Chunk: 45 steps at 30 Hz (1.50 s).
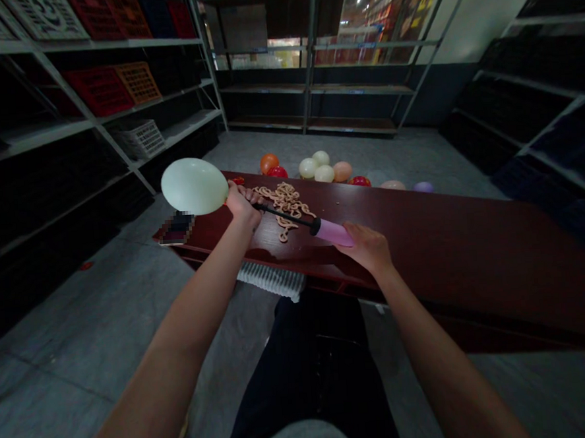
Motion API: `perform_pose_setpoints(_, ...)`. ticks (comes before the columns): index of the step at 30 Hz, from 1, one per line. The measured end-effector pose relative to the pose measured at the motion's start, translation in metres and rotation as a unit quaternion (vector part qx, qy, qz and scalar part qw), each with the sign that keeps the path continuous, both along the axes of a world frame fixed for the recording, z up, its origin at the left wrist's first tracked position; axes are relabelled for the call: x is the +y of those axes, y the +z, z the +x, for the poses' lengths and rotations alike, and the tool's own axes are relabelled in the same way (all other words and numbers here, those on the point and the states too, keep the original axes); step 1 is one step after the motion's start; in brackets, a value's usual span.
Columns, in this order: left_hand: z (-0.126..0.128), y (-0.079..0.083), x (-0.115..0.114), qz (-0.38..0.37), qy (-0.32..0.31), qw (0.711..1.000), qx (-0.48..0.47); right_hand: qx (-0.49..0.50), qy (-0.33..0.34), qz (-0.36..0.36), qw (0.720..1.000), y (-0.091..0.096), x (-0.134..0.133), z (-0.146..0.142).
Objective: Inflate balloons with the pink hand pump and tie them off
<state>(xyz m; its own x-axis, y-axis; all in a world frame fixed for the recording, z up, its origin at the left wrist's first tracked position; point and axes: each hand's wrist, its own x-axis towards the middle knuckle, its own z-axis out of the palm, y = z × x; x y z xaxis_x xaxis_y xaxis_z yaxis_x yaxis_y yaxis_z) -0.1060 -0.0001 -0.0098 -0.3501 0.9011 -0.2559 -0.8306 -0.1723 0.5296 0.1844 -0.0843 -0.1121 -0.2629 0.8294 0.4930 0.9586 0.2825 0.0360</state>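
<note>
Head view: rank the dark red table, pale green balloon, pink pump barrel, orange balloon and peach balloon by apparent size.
1. Dark red table
2. Pale green balloon
3. Pink pump barrel
Unranked: orange balloon and peach balloon, smallest, look alike.

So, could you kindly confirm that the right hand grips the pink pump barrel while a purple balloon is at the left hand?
Not quite: the head view shows that the balloon at the left hand is pale whitish green, not purple. The right hand does grip the pink pump barrel.
</note>
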Motion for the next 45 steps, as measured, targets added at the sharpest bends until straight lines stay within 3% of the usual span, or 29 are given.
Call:
perform_pose_setpoints(4,0.013,0.020,-0.001,0.040,0.006,0.999,0.029,0.021,-0.014,0.004,1.000,0.000,0.000,0.003)
perform_pose_setpoints(9,0.056,0.052,0.004,0.078,-0.005,0.995,0.064,0.079,-0.055,0.032,0.995,-0.002,0.002,0.012)
perform_pose_setpoints(12,0.085,0.061,0.009,0.101,-0.030,0.990,0.088,0.114,-0.058,0.036,0.991,-0.004,0.004,0.014)
perform_pose_setpoints(15,0.119,0.054,0.011,0.112,-0.062,0.985,0.113,0.138,-0.069,0.043,0.987,-0.006,0.005,0.014)
perform_pose_setpoints(18,0.154,0.034,0.009,0.095,-0.109,0.983,0.115,0.152,-0.088,0.054,0.983,-0.008,0.006,0.013)
perform_pose_setpoints(22,0.176,0.011,0.006,0.065,-0.127,0.986,0.085,0.154,-0.103,0.057,0.981,-0.006,0.005,0.011)
perform_pose_setpoints(25,0.165,0.002,0.005,0.064,-0.127,0.987,0.076,0.142,-0.079,0.044,0.986,-0.003,0.004,0.008)
perform_pose_setpoints(33,0.097,-0.013,-0.007,0.033,-0.068,0.996,0.042,0.067,-0.020,0.007,0.998,-0.001,0.001,0.000)
perform_pose_setpoints(42,0.014,0.009,-0.015,0.011,-0.019,0.999,0.023,0.012,0.020,0.020,1.000,-0.002,0.000,0.003)
perform_pose_setpoints(45,0.000,0.019,-0.015,0.019,-0.013,0.999,0.026,0.021,0.036,0.019,0.999,-0.002,0.000,0.003)
